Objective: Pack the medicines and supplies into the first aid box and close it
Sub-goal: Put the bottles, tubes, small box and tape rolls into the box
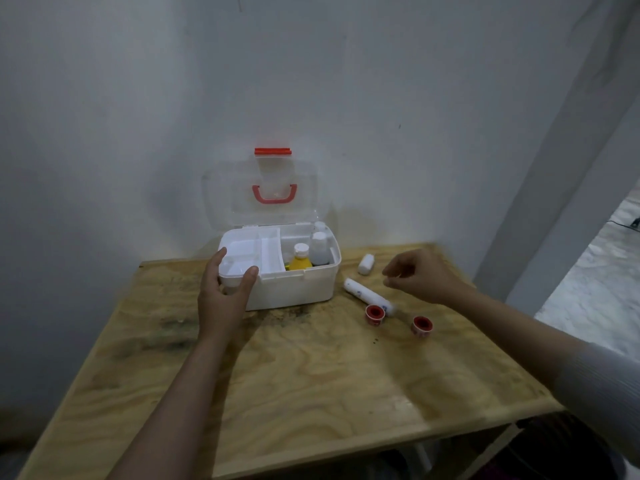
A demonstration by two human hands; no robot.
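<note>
The white first aid box (294, 289) stands open at the back of the wooden table (294, 375), its clear lid (221, 199) with a red handle upright. Inside at the right stand a yellow bottle (300, 263) and a white bottle (319, 251); a white tray (249, 252) fills the left part. My left hand (223, 292) grips the box's front left corner. My right hand (420, 275) hovers right of the box, fingers loosely curled, holding nothing. Below it lie a long white roll (367, 296), a small white roll (365, 264) and two red-cored tape rolls (375, 314) (421, 325).
A white wall rises just behind the box. The table's right edge runs near a grey pillar (540, 202), with a pale floor (595, 289) beyond it. Bare wood lies in front of the box.
</note>
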